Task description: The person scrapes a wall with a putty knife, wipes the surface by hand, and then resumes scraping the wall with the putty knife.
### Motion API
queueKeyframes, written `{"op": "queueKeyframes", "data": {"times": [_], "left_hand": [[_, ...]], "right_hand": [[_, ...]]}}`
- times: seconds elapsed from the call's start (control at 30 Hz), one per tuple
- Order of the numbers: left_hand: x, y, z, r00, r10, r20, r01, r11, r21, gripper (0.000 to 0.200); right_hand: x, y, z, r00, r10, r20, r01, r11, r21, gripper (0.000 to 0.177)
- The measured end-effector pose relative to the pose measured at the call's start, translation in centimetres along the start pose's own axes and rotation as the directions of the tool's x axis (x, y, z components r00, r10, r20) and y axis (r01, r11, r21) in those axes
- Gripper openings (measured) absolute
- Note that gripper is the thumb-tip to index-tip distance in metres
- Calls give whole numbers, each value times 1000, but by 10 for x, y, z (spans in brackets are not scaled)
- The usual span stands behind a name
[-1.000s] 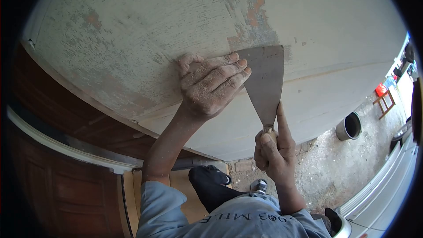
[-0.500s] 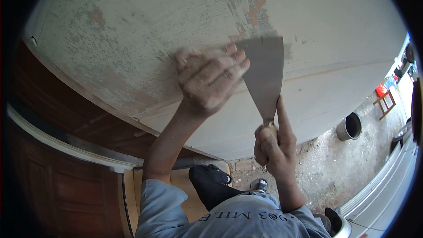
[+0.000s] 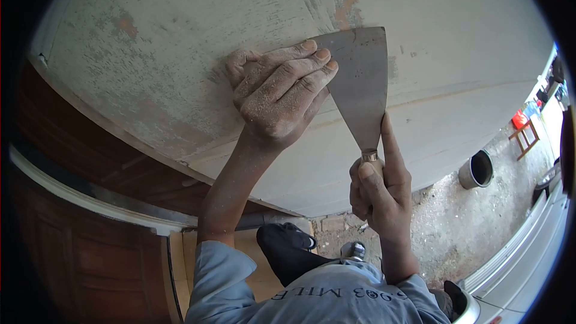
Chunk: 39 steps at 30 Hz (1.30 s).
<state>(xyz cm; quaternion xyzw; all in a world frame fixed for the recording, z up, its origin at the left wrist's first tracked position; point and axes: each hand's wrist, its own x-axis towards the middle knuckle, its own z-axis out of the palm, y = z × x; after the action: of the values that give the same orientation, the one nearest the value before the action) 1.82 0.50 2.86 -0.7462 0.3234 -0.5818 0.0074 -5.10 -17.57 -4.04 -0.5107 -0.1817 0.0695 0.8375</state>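
A scraper with a wide metal blade [image 3: 363, 81] lies against the worn, painted wall [image 3: 180, 72]. My right hand [image 3: 384, 195] is closed round its short handle, the index finger stretched along the blade's edge. My left hand [image 3: 282, 93], coated in pale dust, has its fingers stretched side by side with the tips on the blade's left part. Its palm side is hidden. Above the blade, a strip of bare reddish and grey patches [image 3: 345, 6] shows in the paint.
Below left is a brown panelled door [image 3: 102, 258]. A metal bucket [image 3: 477, 171] and a small wooden stool [image 3: 524, 139] stand on the debris-strewn ground at right. A silver car [image 3: 528, 258] is at lower right. Beneath me is a tan surface [image 3: 249, 264].
The scraper has moved up the wall, covering more of the bare patch. Both hands have risen with it, and my left hand is no longer blurred.
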Motion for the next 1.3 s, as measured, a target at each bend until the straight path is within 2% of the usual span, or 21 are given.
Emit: {"op": "queueKeyframes", "data": {"times": [0.17, 0.27, 0.37, 0.47, 0.57, 0.67, 0.77, 0.87, 0.97, 1.1, 1.3], "left_hand": [[-3, 4, 1, 1000, 13, 26, -13, 999, -36, 19], [5, 2, -1, 998, 44, -48, -39, 994, 103, 25], [-5, 3, 2, 999, -10, -35, 11, 1000, 22, 30], [-7, 1, 4, 1000, 8, -18, -8, 1000, 16, 30], [6, -2, -3, 998, 57, 14, -58, 996, 61, 22], [4, 1, -5, 997, 39, 64, -37, 999, -30, 26], [4, -4, 0, 997, 73, -13, -74, 997, -18, 28], [5, -5, -4, 995, 91, 30, -91, 996, -14, 36], [0, -2, -2, 995, 68, 75, -67, 998, -14, 28], [4, -6, 0, 997, 72, 18, -71, 997, -43, 31], [5, -6, 1, 995, 95, 15, -94, 993, -78, 29]], "right_hand": [[-10, 0, -2, 999, 14, -29, -14, 1000, 3, 61], [2, 0, 4, 997, -61, -37, 61, 998, -4, 64], [-6, -1, 1, 996, -84, -30, 82, 995, -53, 63], [-6, -2, 0, 1000, -17, -26, 16, 999, -32, 61], [-1, -5, 3, 999, -9, -50, 8, 1000, -6, 61], [-9, -5, -4, 999, -13, -34, 11, 998, -59, 61], [-3, -4, -3, 999, -33, 3, 33, 999, -32, 61], [0, 3, -2, 996, -83, -17, 82, 997, -12, 63], [-7, 4, 0, 997, -61, -45, 62, 998, 29, 62], [-6, -1, 6, 999, -30, -25, 31, 998, 59, 62], [-9, 1, 3, 994, -99, -53, 97, 995, -33, 61]]}}
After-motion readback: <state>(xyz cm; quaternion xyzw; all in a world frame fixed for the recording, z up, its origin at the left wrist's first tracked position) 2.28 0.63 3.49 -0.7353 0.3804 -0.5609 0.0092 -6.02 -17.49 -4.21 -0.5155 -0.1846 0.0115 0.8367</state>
